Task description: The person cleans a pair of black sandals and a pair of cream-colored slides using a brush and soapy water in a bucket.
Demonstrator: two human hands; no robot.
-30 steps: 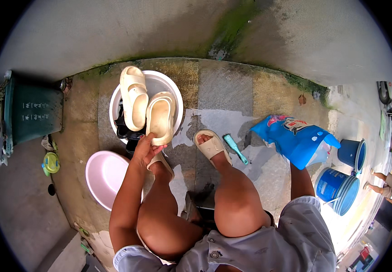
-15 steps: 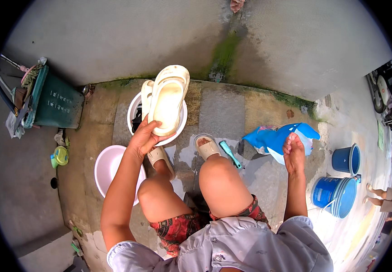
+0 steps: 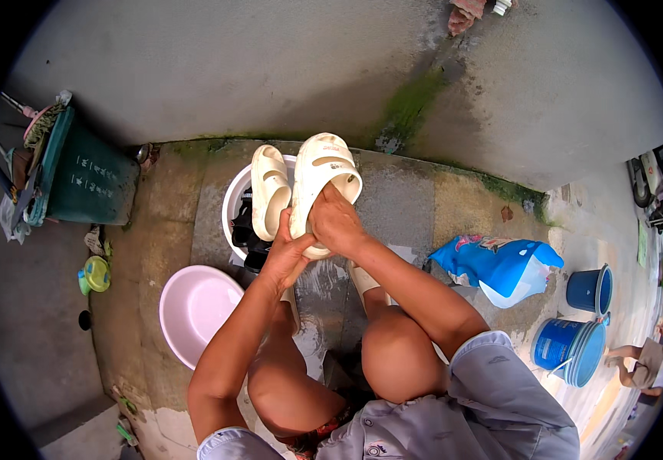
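Note:
Two cream slippers are raised side by side over a white basin (image 3: 230,205). My left hand (image 3: 285,257) is closed around the heel of the right-hand slipper (image 3: 312,180), its fingers reaching between the two. The other slipper (image 3: 268,188) leans beside those fingers and looks held along with it. My right hand (image 3: 337,221) is pushed into the right-hand slipper from the heel side, under its strap; its fingers are hidden there. Black items (image 3: 255,249), too covered to name, lie in the white basin.
A pink basin (image 3: 193,307) stands at the left. On the right lie a blue plastic bag (image 3: 500,264) and two blue buckets (image 3: 586,290). A green bin (image 3: 90,180) with tools stands far left. A grey wall (image 3: 270,69) closes the far side.
My right hand has come from beside the blue bag across to the slippers and gone into one. The slippers have turned and moved slightly right, and the second one shows more fully.

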